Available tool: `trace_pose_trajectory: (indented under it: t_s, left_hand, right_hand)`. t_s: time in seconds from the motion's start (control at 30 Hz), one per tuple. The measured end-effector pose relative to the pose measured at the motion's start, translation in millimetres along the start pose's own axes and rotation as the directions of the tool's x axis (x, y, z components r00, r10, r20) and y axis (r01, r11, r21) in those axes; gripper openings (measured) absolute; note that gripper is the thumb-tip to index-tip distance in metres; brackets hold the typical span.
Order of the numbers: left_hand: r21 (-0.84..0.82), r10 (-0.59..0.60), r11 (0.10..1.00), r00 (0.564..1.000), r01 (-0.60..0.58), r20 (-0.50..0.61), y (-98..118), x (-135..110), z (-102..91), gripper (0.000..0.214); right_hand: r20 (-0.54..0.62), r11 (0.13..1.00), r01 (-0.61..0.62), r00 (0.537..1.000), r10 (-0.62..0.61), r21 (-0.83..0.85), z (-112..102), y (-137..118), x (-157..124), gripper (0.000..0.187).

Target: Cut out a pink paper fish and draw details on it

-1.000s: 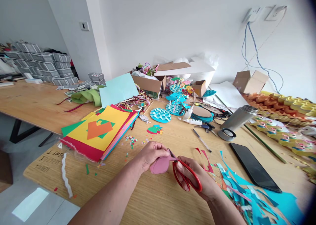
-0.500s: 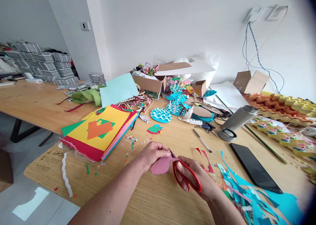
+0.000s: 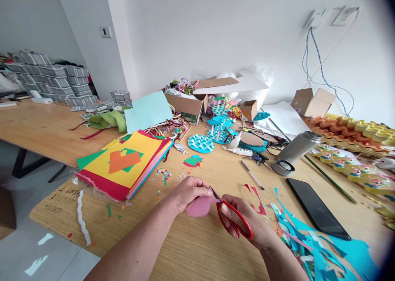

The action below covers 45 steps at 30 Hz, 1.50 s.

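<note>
One pink paper piece (image 3: 200, 207), above the table (image 3: 179, 252), is pinched by the nearer left hand (image 3: 191, 193), and I record it left of the right hand (image 3: 255, 227), which grips red-handled scissors (image 3: 242, 217), long axis slanting up-left at its right end.

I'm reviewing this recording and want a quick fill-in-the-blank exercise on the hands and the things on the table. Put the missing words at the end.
1. The right hand holds scissors with ____ handles.
2. The pink paper is held in the person's ____ hand.
3. The large sheet directly under the orange and green cutouts is ____.
4. Seen from the camera, the black phone lies to the ____ of the pen.

Missing words: red; left; yellow; right.
</note>
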<state>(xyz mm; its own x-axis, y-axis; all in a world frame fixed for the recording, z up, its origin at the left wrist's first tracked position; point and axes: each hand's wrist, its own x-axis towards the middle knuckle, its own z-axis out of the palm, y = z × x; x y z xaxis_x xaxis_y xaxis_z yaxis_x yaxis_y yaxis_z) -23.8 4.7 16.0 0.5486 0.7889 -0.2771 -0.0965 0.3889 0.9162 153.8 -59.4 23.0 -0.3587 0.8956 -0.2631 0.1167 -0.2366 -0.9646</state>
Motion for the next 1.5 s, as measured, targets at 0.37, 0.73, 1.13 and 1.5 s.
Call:
trace_pose_trajectory:
  t_s: [0.37, 0.73, 1.13, 1.5]
  left_hand:
    - [0.055, -0.001, 0.998, 1.0, 0.001, 0.014, -1, 1, -1.5, 0.025]
    - [0.014, 0.005, 1.0, 1.0, -0.006, 0.018, -3, 2, -1.6, 0.032]
    - [-0.146, -0.127, 0.977, 0.977, 0.153, 0.17, -6, 4, -11.0, 0.032]
    - [-0.544, -0.128, 0.837, 0.989, 0.065, -0.079, -10, 12, -0.9, 0.016]
  right_hand:
    - [0.024, 1.0, -0.008, 1.0, 0.009, -0.017, 0, -3, -2, 0.053]
    - [-0.023, 1.0, -0.005, 1.0, 0.005, 0.018, -5, 5, 1, 0.051]
    - [-0.244, 0.981, 0.173, 0.959, -0.145, 0.094, -9, 5, 4, 0.047]
    - [-0.29, 0.964, 0.188, 0.948, -0.128, 0.189, -1, 12, 9, 0.048]
